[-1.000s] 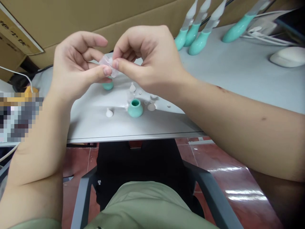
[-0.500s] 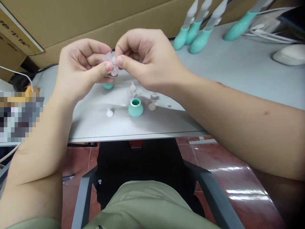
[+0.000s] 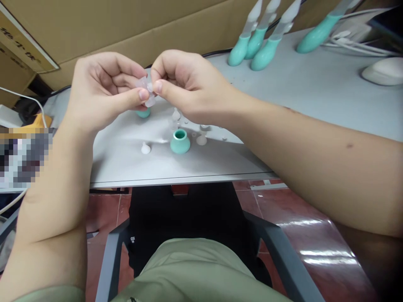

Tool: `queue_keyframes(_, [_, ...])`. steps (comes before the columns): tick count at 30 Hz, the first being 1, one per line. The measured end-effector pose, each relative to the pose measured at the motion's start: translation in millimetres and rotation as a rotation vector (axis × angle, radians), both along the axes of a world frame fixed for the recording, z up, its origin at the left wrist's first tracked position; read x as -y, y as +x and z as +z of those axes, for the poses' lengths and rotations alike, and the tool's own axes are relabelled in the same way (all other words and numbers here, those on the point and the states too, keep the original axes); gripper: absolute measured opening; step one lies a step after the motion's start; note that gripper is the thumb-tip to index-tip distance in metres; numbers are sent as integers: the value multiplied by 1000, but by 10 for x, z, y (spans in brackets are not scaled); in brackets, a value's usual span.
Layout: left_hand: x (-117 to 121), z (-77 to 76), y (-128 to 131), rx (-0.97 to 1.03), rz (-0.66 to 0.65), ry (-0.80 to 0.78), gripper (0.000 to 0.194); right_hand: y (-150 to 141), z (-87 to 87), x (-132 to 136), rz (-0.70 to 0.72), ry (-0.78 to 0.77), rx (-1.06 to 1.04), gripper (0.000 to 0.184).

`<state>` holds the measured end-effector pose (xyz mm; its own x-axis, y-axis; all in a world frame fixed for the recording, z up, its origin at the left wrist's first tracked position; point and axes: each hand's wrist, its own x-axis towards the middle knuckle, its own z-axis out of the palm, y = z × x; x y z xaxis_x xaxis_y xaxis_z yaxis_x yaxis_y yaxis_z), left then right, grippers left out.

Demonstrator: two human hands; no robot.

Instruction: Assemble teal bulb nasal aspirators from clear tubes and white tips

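Note:
My left hand and my right hand meet above the grey table, both pinching one small clear plastic piece between thumbs and fingertips. Below them on the table stands a teal rubber bulb with its opening up. A second teal bulb sits partly hidden under my left thumb. Several small white and clear parts lie around the bulb, among them a white tip and a clear cone.
Several assembled teal-and-clear droppers lie at the back right, another farther right. A white mouse and cables are at the far right. Cardboard boxes stand behind. A chair frame and red floor are below.
Both hands have dropped slightly and shifted a little right while turning the clear piece between the fingertips. The parts on the table have not moved.

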<state>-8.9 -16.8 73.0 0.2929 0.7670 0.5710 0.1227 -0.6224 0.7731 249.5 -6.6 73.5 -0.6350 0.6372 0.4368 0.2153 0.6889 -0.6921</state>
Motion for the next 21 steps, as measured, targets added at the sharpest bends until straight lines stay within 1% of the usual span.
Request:
queue_keyframes(4, [-50,-5,-14,16,-91,12,59,-16,-8,-1,29,-60,10,10])
queue_keyframes(7, [-104,-35,-29,20,-145,51,55,-14,-5,3,39,-81,3,20])
queue_keyframes(9, [-97,-34,-18,22,-151,69,59,-6,-5,5,42,-66,9,31])
queue_keyframes(11, [-62,-17,2,11,-122,54,64,4,-5,11,35,-70,33,35])
queue_keyframes(14, [-25,6,16,-3,-91,27,63,17,8,35,28,-104,53,24])
queue_keyframes(17, [-66,0,-13,-46,-83,53,68,17,43,74,5,-150,80,11])
queue_keyframes(18, [-94,-8,-30,-84,-66,55,72,15,56,86,-3,-168,85,9])
queue_keyframes(21, [-168,-28,-82,-178,-24,72,89,2,81,100,-9,-232,59,10])
